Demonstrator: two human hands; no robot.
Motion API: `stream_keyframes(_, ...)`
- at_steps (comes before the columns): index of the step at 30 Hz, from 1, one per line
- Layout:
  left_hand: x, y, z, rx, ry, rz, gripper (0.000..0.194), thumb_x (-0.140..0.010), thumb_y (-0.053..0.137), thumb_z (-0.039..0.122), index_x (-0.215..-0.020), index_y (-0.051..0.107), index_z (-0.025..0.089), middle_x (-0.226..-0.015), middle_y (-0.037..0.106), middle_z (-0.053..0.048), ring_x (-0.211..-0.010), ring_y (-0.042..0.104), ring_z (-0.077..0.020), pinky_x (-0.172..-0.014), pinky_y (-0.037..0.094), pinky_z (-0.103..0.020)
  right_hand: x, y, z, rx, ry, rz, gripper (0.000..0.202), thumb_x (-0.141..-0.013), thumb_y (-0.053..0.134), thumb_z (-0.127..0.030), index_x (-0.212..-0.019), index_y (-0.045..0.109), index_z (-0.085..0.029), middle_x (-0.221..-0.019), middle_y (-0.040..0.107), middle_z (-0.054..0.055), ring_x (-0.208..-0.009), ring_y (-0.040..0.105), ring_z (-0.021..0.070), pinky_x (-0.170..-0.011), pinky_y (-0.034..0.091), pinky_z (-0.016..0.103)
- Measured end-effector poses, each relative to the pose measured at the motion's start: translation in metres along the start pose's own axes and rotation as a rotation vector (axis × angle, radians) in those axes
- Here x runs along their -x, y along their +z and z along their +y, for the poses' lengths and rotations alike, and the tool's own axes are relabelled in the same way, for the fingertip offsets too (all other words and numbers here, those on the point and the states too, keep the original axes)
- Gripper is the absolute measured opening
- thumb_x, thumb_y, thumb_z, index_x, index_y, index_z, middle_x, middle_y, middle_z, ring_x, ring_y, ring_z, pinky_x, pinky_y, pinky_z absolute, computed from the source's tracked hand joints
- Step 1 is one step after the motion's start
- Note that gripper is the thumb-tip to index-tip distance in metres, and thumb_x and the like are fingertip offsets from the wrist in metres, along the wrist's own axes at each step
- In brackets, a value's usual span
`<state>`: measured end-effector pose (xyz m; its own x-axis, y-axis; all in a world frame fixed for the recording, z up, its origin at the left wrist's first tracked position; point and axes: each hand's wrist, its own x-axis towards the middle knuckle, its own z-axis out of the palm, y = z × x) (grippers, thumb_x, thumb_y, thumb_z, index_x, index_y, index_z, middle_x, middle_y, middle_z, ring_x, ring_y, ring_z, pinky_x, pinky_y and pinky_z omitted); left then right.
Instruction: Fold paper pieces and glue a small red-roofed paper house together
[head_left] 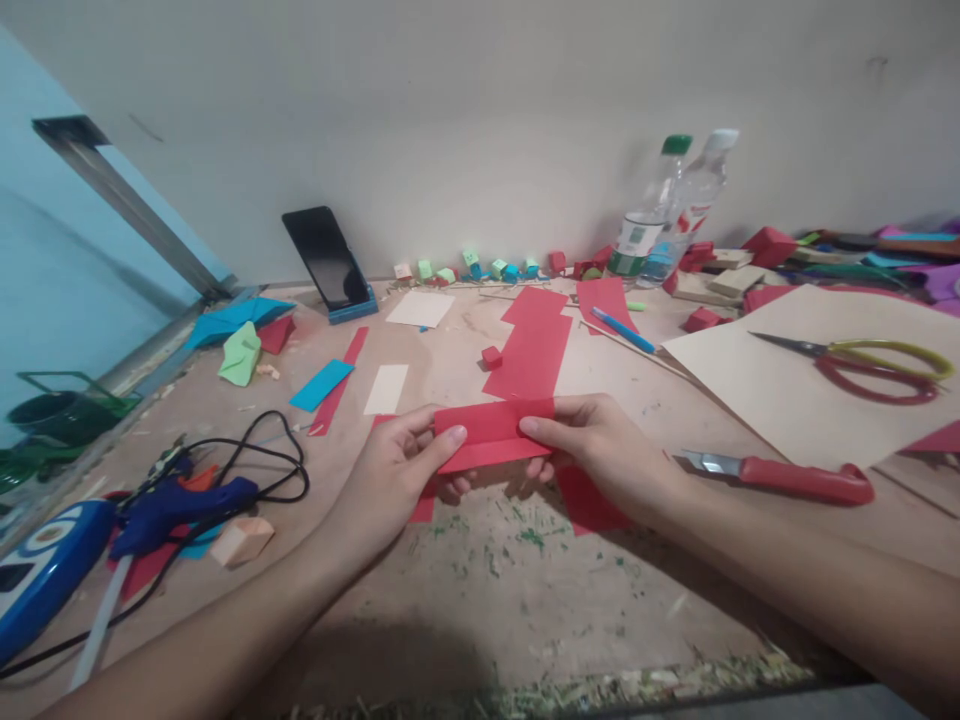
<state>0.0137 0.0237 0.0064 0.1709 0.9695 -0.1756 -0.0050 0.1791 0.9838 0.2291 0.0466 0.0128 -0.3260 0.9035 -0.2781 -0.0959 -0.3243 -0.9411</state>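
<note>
A folded piece of red paper (491,437) is held level above the table between both hands, a crease running along its length. My left hand (409,455) pinches its left end, thumb on top and fingers beneath. At the right end, my right hand (589,440) grips it the same way. Under and around the hands lie more red paper pieces (592,500), partly covered. Just beyond are a red sheet (532,350) and a tiny red paper cube (491,357). A red-handled knife (802,478) rests to the right of my right hand.
Scissors (885,365) lie on a cream sheet (787,400) at right. A blue glue gun (180,510) with its black cord is at left. A phone (326,255) on a stand, two bottles (637,240) and several small paper cubes (499,268) line the wall.
</note>
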Motion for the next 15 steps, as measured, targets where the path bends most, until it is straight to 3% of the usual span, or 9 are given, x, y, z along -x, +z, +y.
stream_keyframes(8, -0.0006, 0.0011, -0.0005, 0.199, -0.116, 0.069, 0.051, -0.074, 0.086, 0.039, -0.114, 0.069, 0.012, -0.058, 0.070, -0.002, -0.045, 0.062, -0.0145, -0.041, 0.050, -0.021, -0.0005, -0.0013, 0.0002, -0.158, 0.030, 0.029, 0.021, -0.080, 0.082, -0.014, -0.101, 0.084, -0.010, -0.063, 0.076, 0.007, -0.051, 0.070, 0.0126, -0.052, 0.057, 0.019)
stream_keyframes(15, 0.0010, -0.0004, -0.0010, 0.178, -0.071, 0.058, 0.035, -0.082, 0.081, 0.046, -0.096, 0.073, 0.015, -0.063, 0.069, -0.003, -0.049, 0.064, -0.0151, -0.045, 0.055, -0.025, -0.0007, -0.0021, 0.0029, -0.121, 0.016, -0.029, 0.015, -0.081, 0.081, -0.017, -0.094, 0.084, -0.013, -0.059, 0.075, 0.007, -0.049, 0.070, 0.0128, -0.055, 0.059, 0.021)
